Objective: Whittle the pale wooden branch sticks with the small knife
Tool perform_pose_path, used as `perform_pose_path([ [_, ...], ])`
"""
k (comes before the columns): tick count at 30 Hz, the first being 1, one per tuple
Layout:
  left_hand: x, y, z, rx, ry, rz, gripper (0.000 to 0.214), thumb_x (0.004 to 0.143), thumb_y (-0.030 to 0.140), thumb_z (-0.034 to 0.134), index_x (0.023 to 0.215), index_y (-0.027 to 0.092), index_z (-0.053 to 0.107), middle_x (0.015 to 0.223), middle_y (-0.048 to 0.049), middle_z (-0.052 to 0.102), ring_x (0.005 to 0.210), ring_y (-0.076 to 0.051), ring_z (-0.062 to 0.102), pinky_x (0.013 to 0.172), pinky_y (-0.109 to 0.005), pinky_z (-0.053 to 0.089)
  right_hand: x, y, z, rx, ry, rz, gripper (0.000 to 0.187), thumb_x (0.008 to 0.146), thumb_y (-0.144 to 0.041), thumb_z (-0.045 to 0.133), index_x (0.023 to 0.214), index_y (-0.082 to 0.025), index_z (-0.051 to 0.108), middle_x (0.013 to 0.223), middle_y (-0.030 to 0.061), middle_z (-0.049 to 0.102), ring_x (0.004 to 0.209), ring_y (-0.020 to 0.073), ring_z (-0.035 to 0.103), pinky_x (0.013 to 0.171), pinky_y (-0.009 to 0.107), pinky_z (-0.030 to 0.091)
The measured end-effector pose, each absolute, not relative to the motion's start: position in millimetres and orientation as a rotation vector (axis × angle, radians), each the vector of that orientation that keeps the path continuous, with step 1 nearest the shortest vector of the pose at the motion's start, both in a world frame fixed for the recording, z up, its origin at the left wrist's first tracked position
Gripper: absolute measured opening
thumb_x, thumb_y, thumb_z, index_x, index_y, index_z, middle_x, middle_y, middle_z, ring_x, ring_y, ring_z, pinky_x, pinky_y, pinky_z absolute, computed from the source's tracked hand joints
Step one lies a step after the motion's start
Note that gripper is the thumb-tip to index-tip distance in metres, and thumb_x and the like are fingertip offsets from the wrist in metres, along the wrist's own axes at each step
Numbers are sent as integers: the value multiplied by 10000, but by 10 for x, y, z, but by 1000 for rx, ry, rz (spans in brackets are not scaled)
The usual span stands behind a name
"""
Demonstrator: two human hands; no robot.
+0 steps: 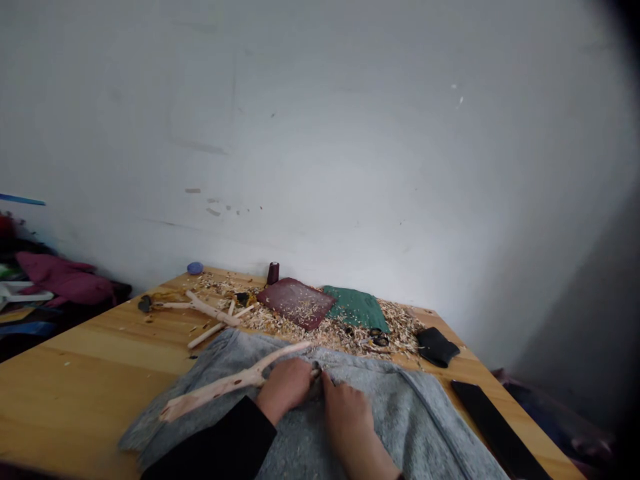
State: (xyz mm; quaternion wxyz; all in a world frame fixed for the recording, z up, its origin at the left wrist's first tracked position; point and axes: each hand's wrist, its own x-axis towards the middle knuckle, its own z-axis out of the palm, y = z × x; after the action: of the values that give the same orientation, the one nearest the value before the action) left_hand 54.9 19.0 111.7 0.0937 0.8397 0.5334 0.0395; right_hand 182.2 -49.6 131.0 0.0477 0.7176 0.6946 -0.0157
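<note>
**A pale forked stick (215, 390) over a grey cloth (400, 427)**

The left hand (284, 390) has its fingers closed around the stick. The right hand (347, 420) has its fingers closed on a small dark tool (316, 380) just beside it. Wood shavings (320, 327) cover the far end of the table (85, 380).

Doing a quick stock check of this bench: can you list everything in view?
wooden tabletop: one, pale yellow, under everything
wood shavings: many, pale, along the far side
forked stick: one, pale, far left
leather pad: one, dark red, far middle
green cloth: one, green, beside the pad
thread spool: one, dark red, behind the pad
blue ball: one, blue, far left corner
black pouch: one, black, right
black strip: one, black, near right edge
grey fleece: one, grey, near edge
peeled forked branch: one, pale, across the fleece
left hand: one, black sleeve, gripping the branch
right hand: one, on the fleece
</note>
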Motion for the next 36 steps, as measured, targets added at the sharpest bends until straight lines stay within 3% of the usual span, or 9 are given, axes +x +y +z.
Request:
perform_pose_path([
  [6,568,153,1156,2495,1600,134,455,968,323,359,1003,137,772,1012,-212,765,962,-341,731,822,-430,550,1687,-373,1250,2211,2116,-18,519,950,-30,345,1385,-196,575,1015,197,743,908,252,748,756,383,588],
  [10,583,135,1159,2500,1596,144,438,956,282,363,998,125,770,1018,-215,762,973,-338,727,842,-435,544,1683,-426,1202,2230,2062,1,597,930,10,302,1441,-209,519,1053,213,726,932,252,745,756,371,587],
  [18,551,169,1121,2491,1574,129,343,932,289,444,1023,171,753,1042,-164,766,1006,-312,716,877,-405,531,1903,-608,1172,2195,2086,-43,697,882,33,341,1502,-272,434,1087,160,737,945,236,741,796,331,584],
  [30,565,172,1102,2523,1554,147,432,977,286,353,993,144,760,987,-189,769,953,-328,735,808,-404,542,1686,-369,1252,2273,2066,-78,564,929,3,320,1421,-168,535,1038,212,741,889,243,755,758,367,589],
  [36,660,84,1100,2518,1616,141,435,967,138,302,1056,97,726,990,-212,757,969,-334,728,819,-435,550,1688,-309,1206,2293,2068,-65,567,935,-17,339,1453,-186,498,1033,205,739,940,244,746,769,351,587],
])
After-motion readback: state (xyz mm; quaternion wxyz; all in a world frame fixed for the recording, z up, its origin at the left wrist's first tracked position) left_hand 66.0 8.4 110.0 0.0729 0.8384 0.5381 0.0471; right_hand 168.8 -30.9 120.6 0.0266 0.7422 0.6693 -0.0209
